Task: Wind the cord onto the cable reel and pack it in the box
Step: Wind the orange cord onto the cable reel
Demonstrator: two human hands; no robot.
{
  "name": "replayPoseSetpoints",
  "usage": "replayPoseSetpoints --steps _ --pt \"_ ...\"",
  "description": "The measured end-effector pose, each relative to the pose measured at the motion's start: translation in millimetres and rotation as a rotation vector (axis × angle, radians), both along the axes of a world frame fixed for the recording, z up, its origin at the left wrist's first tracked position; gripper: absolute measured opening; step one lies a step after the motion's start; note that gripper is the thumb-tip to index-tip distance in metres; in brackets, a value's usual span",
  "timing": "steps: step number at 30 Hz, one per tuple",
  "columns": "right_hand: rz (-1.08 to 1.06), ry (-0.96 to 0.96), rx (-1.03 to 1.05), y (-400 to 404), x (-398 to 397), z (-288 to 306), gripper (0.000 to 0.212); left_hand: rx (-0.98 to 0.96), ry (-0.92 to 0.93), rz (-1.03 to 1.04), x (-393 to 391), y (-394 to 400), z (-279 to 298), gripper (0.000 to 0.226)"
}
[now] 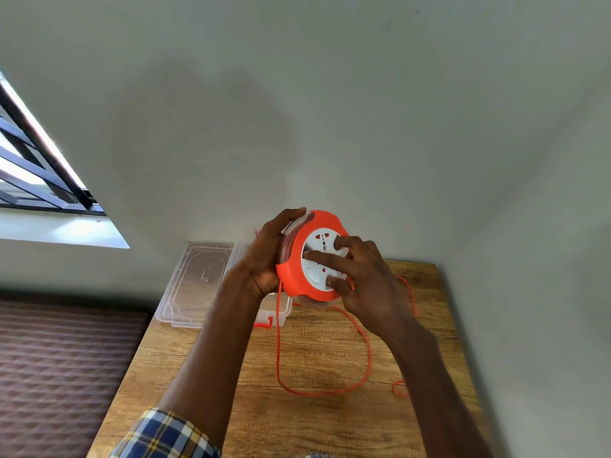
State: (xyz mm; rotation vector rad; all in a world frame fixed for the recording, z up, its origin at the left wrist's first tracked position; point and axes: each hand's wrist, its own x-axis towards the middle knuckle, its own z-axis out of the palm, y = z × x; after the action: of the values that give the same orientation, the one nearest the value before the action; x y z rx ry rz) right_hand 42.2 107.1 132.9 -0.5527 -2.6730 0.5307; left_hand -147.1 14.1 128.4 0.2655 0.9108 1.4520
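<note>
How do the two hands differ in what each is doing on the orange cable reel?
The left hand grips the round orange-and-white plastic cable reel from its back and rim, fingers curled round it; the right hand lies on the white socket face with fingers spread and fairly straight. The left hand carries the reel's weight above the wooden table; the right hand only presses its front. Both touch the reel.
</note>
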Motion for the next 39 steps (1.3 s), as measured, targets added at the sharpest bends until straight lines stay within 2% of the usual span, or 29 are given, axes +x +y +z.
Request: replayPoseSetpoints --steps 4,7,9,12,19,22,24,28,30,34,39 --pt "-0.123 0.061 -0.008 -4 -4 -1 0.062 -0.003 0.013 0.002 4 1 2 0.055" --pt "-0.235 0.143 -0.113 -11 -5 -4 0.062 -0.011 0.044 0.008 8 4 9 0.058" --pt "-0.406 0.233 -0.204 -18 -11 -7 0.065 -0.011 0.063 0.013 13 8 11 0.062" --pt "-0.574 0.290 -0.323 -21 -18 -9 0.068 -0.013 0.059 0.037 23 11 10 0.051" --pt "-0.531 0.212 -0.130 -20 -9 -2 0.071 0.013 0.012 0.008 26 13 12 0.056" --pt "-0.482 0.291 -0.097 -20 -6 4 0.049 0.029 -0.002 0.012 22 12 14 0.054" --pt "-0.367 0.263 -0.029 -14 -3 6 0.038 0.024 0.003 0.027 18 11 11 0.054" --pt "-0.128 0.023 -0.044 1 5 3 0.062 0.016 -0.011 0.045 10 4 6 0.054" --pt "-0.051 -0.018 -0.024 3 8 2 0.070 0.013 -0.007 0.031 6 1 4 0.055" --pt "0.025 0.020 -0.054 0 7 -2 0.066 -0.014 0.038 -0.024 2 -2 4 0.061" --pt "-0.071 0.066 -0.017 -3 2 -6 0.060 -0.058 0.043 -0.011 7 0 3 0.060"
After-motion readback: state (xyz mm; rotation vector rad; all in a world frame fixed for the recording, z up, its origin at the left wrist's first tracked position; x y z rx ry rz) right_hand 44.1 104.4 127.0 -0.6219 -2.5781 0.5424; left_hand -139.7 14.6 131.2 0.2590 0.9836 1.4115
